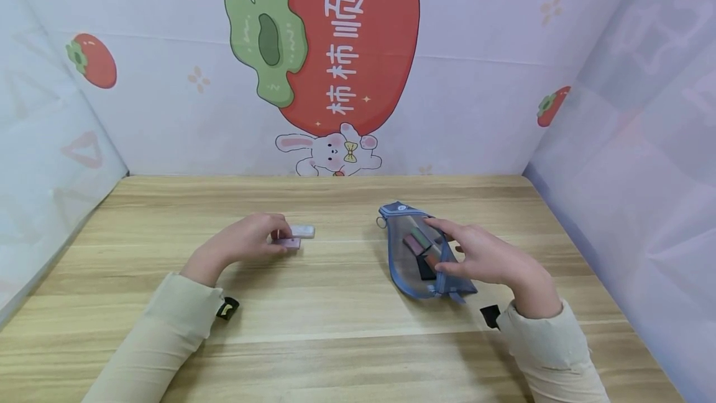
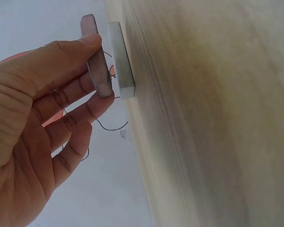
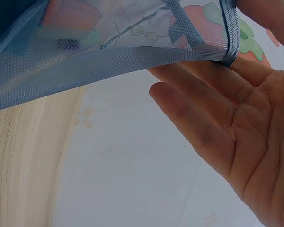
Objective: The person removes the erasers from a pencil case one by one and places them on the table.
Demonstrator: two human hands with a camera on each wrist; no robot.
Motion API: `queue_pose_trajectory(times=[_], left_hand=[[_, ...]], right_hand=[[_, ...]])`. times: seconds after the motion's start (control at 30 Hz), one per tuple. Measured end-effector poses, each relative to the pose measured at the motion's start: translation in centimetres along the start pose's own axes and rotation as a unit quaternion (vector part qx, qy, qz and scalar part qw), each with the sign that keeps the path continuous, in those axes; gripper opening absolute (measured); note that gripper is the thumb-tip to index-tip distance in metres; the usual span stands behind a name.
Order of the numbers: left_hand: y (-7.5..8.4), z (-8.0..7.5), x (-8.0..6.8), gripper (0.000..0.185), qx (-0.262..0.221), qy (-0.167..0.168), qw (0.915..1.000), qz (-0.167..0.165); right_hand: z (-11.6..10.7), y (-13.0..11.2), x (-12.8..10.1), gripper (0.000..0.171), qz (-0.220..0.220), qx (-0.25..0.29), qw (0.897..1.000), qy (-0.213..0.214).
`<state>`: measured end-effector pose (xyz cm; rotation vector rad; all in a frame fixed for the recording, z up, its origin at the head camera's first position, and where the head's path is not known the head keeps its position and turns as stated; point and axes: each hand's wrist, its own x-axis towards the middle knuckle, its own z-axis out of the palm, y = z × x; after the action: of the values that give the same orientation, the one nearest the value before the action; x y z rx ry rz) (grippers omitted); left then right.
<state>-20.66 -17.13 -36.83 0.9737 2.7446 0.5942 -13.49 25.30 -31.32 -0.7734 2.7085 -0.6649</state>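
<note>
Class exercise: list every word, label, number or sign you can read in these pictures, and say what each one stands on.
"柿柿顺禾": white characters in a vertical column on the red persimmon picture on the back wall; the topmost is cut off by the frame, so its reading is uncertain.
Round light badge on the blue mesh pouch: too small to read.
Pinkish block held by the left hand and white block: no lettering visible.
</note>
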Motion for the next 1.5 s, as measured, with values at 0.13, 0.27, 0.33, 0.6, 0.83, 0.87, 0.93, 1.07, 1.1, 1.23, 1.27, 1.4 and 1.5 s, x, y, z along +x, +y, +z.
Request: queue_pose_trajectory(times=[0.13,0.27,0.33,0.6,0.83,0.87,0.93,1.07,1.1,1.23,1.27,1.4,1.5], left_hand=[[-0.1,0.12,-0.13,0.007,0.003,-0.006,1.0,0.0],[-0.19,0.25,-0.11,0.007,0.008,-0.008,0.9999,0.002],[-0.2,0.26,-0.07,0.007,0.011,-0.008,0.9999,0.001],[-0.39,0.17,0.05,0.008,0.016,-0.007,0.9998,0.003],[-0.62,0.15,0.07,0.007,0.018,-0.005,0.9998,0.005],[-0.66,0.17,0.07,0.006,0.019,-0.007,0.9998,0.005],[-0.78,0.22,0.04,0.006,0.021,-0.01,0.9997,0.002],[-0.88,0.28,-0.05,0.004,0.021,-0.019,0.9996,-0.004],[-0.91,0.31,-0.07,0.004,0.02,-0.022,0.9995,-0.004],[-0.92,0.46,-0.07,0.005,0.015,-0.029,0.9995,-0.005],[-0.94,0.51,-0.04,0.005,0.013,-0.031,0.9994,-0.005],[-0.9,0.63,0.12,0.008,0.009,-0.036,0.9993,-0.004],[-0.78,0.61,0.25,0.009,0.011,-0.037,0.9992,-0.002]], right_hand=[[0.08,0.05,-0.07,0.076,0.001,0.0,1.0,0.0],[0.1,0.06,-0.18,0.076,0.0,0.001,1.0,0.002],[0.09,0.05,-0.23,0.076,-0.001,0.0,1.0,0.004],[0.1,0.07,-0.19,0.075,-0.004,-0.001,1.0,0.005],[0.13,0.04,0.02,0.075,-0.005,0.0,1.0,0.004],[0.12,0.02,0.05,0.075,-0.006,-0.001,1.0,0.004],[0.13,0.01,0.08,0.075,-0.005,-0.004,1.0,0.003],[0.11,-0.03,0.11,0.075,-0.003,-0.003,1.0,0.0],[0.11,-0.04,0.13,0.075,-0.002,-0.002,1.0,-0.001],[0.1,-0.1,0.16,0.075,-0.002,0.001,1.0,-0.005],[0.1,-0.11,0.16,0.075,-0.001,0.001,1.0,-0.006],[0.08,-0.09,0.09,0.076,0.0,-0.003,1.0,-0.005],[0.04,-0.07,0.03,0.076,0.002,-0.006,1.0,-0.005]])
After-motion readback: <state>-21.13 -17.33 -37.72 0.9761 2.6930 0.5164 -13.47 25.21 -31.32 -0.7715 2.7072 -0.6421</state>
